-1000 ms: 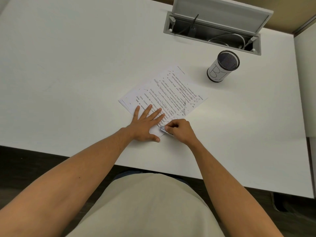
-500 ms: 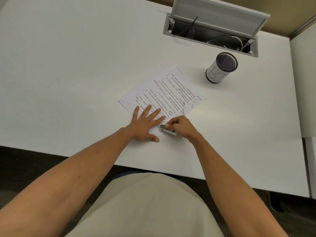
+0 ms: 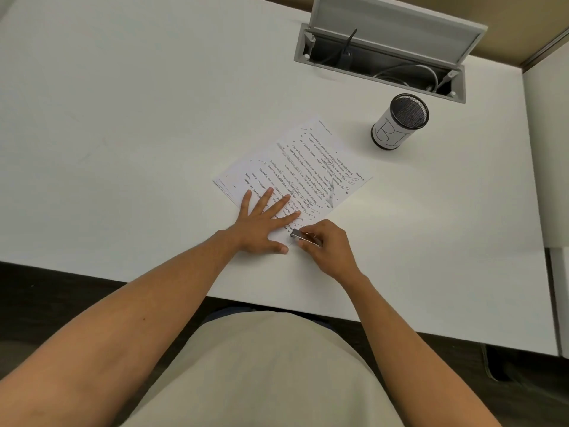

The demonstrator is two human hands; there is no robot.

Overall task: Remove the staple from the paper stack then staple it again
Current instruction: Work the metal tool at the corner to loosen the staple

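Nearest the camera, two bare forearms reached out over a beige-clad lap to the white bench (image 3: 123, 118). The left hand (image 3: 261, 223) lay flat, fingers spread, pressing down the near end of the paper stack (image 3: 295, 167). Just beside it, the right hand (image 3: 326, 245) was curled closed around a small metal tool (image 3: 303, 236), whose tip met the stack's near corner; the staple itself was too small to make out. The printed, pen-marked stack lay at a slant at mid-bench. Farther right stood a mesh cup (image 3: 398, 121) with a white label, and beyond it an open cable hatch (image 3: 381, 50).
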